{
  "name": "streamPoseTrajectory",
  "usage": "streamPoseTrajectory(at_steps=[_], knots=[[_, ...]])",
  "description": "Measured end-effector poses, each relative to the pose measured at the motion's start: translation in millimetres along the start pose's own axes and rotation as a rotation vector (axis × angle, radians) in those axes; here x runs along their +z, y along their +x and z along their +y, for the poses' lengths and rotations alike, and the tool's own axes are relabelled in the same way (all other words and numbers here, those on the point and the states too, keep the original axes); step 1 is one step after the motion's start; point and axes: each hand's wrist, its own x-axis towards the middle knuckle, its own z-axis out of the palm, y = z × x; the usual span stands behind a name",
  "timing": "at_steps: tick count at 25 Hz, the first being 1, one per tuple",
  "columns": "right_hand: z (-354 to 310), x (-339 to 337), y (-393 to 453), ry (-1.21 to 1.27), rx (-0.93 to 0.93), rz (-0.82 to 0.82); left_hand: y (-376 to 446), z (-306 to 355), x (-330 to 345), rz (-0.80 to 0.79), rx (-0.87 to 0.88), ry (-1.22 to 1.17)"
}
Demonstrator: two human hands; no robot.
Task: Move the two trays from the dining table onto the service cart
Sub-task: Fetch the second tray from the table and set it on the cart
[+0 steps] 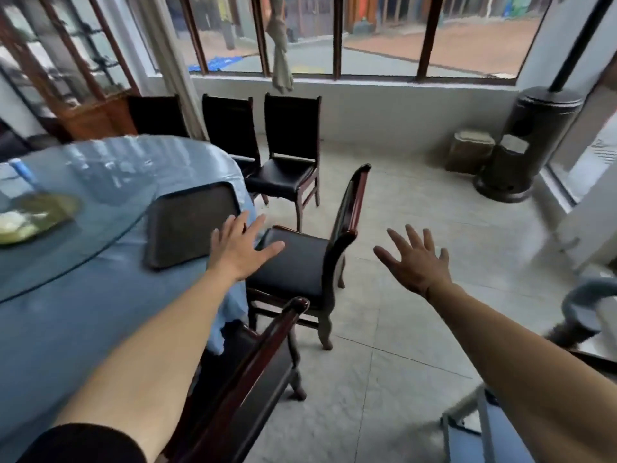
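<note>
Blue-clothed round tabletop [83, 295] carries dark rectangular plastic tray [190, 225], long axis running away from viewer. Left hand [240, 245], spread empty, at tray's right edge; right hand [417, 262], spread empty, well apart over floor.

1 dark rectangular tray [188, 225] with rounded corners and a low raised rim lies flat and empty on the blue-covered round tabletop [83, 322], near its right edge, partly overlapping the glass turntable [100, 168]. A grey cart [587, 315], blurred, shows at the frame's right edge.
</note>
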Motion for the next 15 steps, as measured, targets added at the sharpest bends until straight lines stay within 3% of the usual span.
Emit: streamPoseTrajectory(at_steps=[9,15], knots=[[-199,50,44,-0.049,-0.278,-0.042,-62,-214,-49,0.058,-0.347,0.009],[-270,64,64,-0.11,-0.36,-0.058,-76,-280,-55,0.089,-0.466,-0.04]])
